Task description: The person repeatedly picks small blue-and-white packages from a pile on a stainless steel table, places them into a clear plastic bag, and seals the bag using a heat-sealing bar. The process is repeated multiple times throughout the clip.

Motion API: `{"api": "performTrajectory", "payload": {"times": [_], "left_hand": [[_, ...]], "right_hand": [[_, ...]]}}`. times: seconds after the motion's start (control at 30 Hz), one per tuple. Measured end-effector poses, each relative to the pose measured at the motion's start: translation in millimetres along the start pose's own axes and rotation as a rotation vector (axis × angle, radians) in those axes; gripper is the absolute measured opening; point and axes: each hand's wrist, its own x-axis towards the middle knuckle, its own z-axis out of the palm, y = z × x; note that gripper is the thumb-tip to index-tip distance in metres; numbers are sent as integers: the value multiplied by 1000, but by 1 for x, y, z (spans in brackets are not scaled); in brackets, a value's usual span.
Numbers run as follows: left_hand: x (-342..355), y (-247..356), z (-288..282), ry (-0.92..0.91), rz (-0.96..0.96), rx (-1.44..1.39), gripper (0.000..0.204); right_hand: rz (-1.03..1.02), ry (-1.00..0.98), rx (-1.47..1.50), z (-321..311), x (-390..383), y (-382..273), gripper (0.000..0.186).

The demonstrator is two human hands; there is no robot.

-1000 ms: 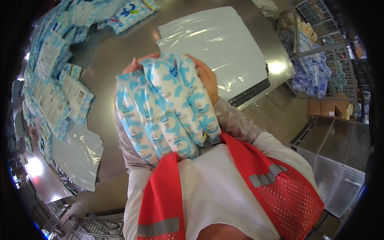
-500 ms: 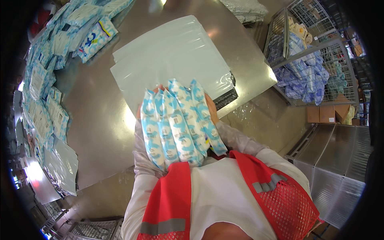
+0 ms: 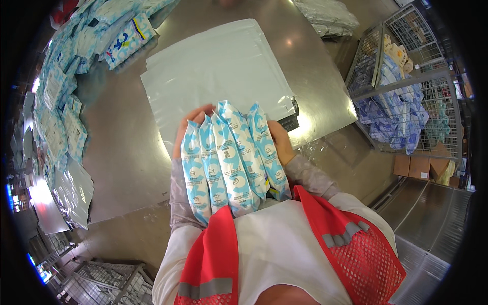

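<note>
A row of several blue-and-white soft plastic packs [image 3: 231, 157] stands on edge, side by side, close to my chest. What is inside them does not show. My left hand [image 3: 191, 124] wraps the far left end of the row, its fingers partly hidden behind the packs. On the other side, my right hand [image 3: 280, 141] presses against the rightmost pack, so the row is squeezed between both hands. Just beyond the packs lies a flat stack of pale grey plastic mailing bags [image 3: 213, 71] on the metal table [image 3: 122, 132].
A heap of similar blue-and-white packs [image 3: 56, 124] covers the table's left side, with a silvery plastic sheet [image 3: 73, 190] at its near end. Clear-wrapped bundles [image 3: 328, 18] lie at the far right. Wire cages [image 3: 406, 96] holding blue packs and cardboard boxes [image 3: 419, 166] stand to the right.
My left fingers now show above the left packs, and more of my right hand shows beside the row. The packs have tilted and shifted slightly right. The view has turned a little.
</note>
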Motion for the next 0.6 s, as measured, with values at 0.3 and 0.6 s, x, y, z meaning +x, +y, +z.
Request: {"api": "performTrajectory", "payload": {"times": [0.3,0.6], "left_hand": [[27,30,30,-221,-161,96,60],[45,11,51,-150,-663,267,64]], "right_hand": [[81,-226,-283,9,42,44,24],[-29,-119,-486,26,33,43,23]]}}
